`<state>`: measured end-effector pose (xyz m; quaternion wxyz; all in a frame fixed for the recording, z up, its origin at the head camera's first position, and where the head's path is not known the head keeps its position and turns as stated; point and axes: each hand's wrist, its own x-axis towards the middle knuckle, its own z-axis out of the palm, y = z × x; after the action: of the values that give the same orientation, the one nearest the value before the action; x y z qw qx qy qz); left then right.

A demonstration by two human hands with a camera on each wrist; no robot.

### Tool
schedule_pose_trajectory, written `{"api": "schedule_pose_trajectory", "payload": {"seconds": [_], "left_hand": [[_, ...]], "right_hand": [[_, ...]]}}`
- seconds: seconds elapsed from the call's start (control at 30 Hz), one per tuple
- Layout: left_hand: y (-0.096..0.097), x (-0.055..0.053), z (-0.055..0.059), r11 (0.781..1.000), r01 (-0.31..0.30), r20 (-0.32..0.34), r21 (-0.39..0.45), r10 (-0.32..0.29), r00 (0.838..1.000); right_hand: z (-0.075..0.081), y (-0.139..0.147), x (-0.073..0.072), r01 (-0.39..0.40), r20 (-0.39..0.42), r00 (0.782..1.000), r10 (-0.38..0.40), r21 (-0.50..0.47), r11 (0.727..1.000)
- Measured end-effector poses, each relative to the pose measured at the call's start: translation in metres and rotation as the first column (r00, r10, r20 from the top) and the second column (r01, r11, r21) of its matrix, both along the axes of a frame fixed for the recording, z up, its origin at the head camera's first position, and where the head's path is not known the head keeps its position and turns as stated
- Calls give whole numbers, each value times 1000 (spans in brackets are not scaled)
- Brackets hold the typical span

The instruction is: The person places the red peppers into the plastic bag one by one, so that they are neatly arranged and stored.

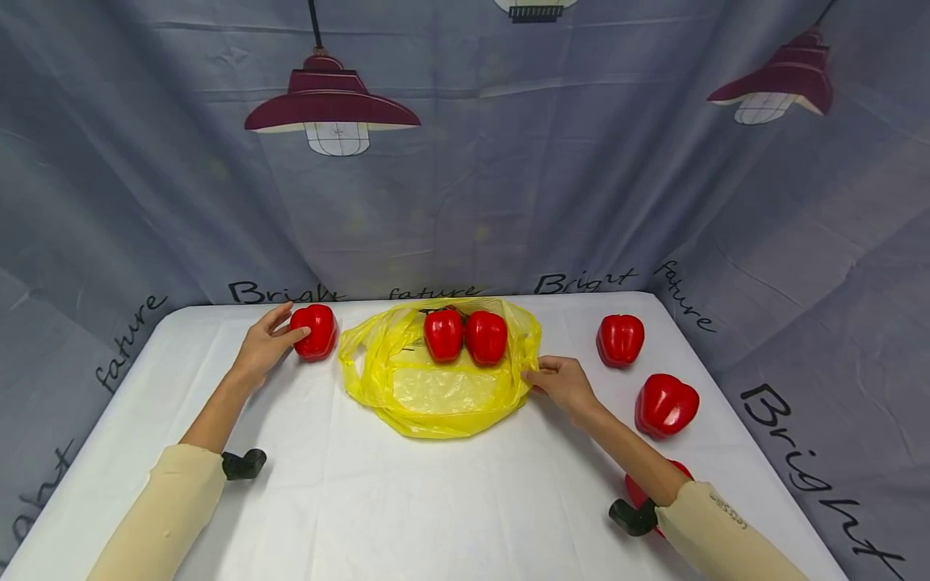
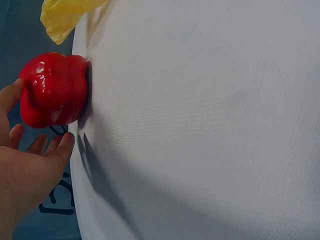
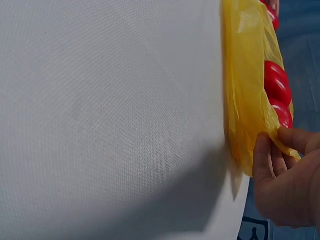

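Note:
A yellow plastic bag (image 1: 443,391) lies mid-table with its mouth spread, two red bell peppers (image 1: 463,336) inside. My right hand (image 1: 563,386) pinches the bag's right rim between thumb and fingers; the right wrist view shows the plastic (image 3: 245,85) between them. Left of the bag, another red bell pepper (image 1: 316,332) sits on the table. Beside it is my left hand (image 1: 265,347), thumb against the pepper. In the left wrist view the other fingers (image 2: 64,147) are spread below this pepper (image 2: 54,90), apart from it.
On the right side of the white table (image 1: 349,500) stand a red bell pepper (image 1: 621,340) and a larger one (image 1: 666,405). A further pepper (image 1: 634,491) is partly hidden under my right forearm. A grey-blue curtain (image 1: 465,202) hangs behind the table and along its sides.

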<state>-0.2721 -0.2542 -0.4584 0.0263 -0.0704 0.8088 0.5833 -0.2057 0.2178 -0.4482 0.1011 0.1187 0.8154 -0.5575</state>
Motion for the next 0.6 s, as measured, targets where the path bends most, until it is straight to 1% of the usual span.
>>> {"api": "schedule_pose_trajectory", "payload": {"seconds": [0.2,0.4,0.6], "left_hand": [[-1,-2,-4,1000,4,17,0,-4,1000],[-3,-3,-8,999,12,50,45,-14,999],[-3,-3,-9,995,7,79,97,-15,997]], "right_hand": [[-1,1,0,1,-5,1000,-1,-8,1000],[0,1,1,4,0,1000,-4,1,1000],[0,1,1,10,-5,1000,-10,-6,1000]]}}
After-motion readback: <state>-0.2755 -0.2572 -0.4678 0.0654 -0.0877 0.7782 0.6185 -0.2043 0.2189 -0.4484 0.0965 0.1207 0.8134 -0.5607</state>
